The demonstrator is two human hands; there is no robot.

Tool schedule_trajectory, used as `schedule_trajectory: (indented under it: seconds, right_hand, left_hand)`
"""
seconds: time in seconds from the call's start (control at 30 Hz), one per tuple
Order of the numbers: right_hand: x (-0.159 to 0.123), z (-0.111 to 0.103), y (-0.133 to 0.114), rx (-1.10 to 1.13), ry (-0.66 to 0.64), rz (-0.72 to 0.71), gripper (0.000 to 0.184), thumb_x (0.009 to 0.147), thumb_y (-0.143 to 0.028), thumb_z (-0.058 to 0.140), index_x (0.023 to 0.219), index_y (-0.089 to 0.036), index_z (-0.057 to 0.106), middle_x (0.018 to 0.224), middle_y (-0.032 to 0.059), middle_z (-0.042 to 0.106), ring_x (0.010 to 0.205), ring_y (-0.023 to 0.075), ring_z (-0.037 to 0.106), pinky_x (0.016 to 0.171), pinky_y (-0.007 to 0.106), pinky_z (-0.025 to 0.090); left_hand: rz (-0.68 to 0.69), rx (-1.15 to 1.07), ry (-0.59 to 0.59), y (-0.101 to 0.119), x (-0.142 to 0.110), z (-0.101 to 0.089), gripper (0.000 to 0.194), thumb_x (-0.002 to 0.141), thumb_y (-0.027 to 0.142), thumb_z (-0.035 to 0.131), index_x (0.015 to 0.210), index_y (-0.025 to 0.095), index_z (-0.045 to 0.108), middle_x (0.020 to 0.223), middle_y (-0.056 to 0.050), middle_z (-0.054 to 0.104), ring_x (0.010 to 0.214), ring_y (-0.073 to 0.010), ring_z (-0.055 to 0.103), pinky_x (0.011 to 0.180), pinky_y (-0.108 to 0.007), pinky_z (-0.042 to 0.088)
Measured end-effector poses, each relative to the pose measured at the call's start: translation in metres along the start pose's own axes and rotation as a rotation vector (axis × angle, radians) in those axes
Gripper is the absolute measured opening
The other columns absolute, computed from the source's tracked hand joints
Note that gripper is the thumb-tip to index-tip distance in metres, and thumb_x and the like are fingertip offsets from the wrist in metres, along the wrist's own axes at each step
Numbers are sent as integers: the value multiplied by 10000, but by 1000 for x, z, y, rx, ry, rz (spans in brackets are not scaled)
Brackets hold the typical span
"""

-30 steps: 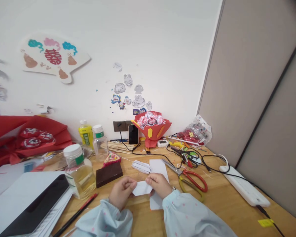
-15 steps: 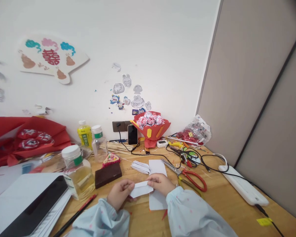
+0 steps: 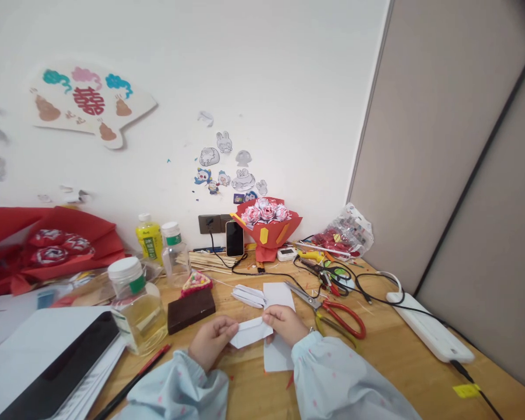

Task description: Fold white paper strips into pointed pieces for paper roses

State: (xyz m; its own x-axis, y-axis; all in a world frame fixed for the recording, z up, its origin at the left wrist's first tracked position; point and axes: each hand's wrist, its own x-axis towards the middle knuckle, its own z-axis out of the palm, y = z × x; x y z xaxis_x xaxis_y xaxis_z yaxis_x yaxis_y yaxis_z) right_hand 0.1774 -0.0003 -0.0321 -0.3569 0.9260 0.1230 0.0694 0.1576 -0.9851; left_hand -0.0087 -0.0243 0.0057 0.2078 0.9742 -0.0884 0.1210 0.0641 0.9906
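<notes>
Between my two hands, a small folded piece of white paper [image 3: 250, 332] is held above the wooden table. My left hand [image 3: 213, 341] pinches its left end with thumb and fingers. At the right end, my right hand [image 3: 287, 324] grips the upper corner. Under and beside my right hand lies a flat white sheet [image 3: 280, 356]. Just behind it rests a small stack of folded white paper strips [image 3: 249, 296]. Scissors with red handles [image 3: 345, 318] lie to the right of the sheet.
A dark brown box [image 3: 191, 312] and a jar of yellowish liquid [image 3: 140, 315] stand left of my hands. Further back are a red-wrapped paper flower bouquet [image 3: 269, 224] and a phone [image 3: 235, 238]. A white power strip [image 3: 429, 326] with black cables lies on the right.
My right hand has lifted slightly at its end of the folded paper, so the paper tilts a little more and shows more of its front face. My left hand stays nearly in place.
</notes>
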Motion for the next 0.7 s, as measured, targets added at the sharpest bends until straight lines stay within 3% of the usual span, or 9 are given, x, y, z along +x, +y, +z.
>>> schedule_trajectory:
  seconds: [0.5,0.7]
  right_hand:
    - [-1,0,0,15,81,-36,345,707,-489,478,685,-147,521,516,-30,518,423,94,501,400,188,371]
    - [2,-1,3,30,91,-31,363,692,-508,482,654,-148,505,501,-34,512,404,92,494,383,189,373]
  left_hand:
    - [-99,-17,-24,2,-2,1,467,429,606,596,599,188,478,430,7,638,469,-182,615,473,-256,453]
    - [-70,10,-43,1,-3,0,454,447,600,591,592,184,484,433,-1,648,468,-181,615,481,-260,457]
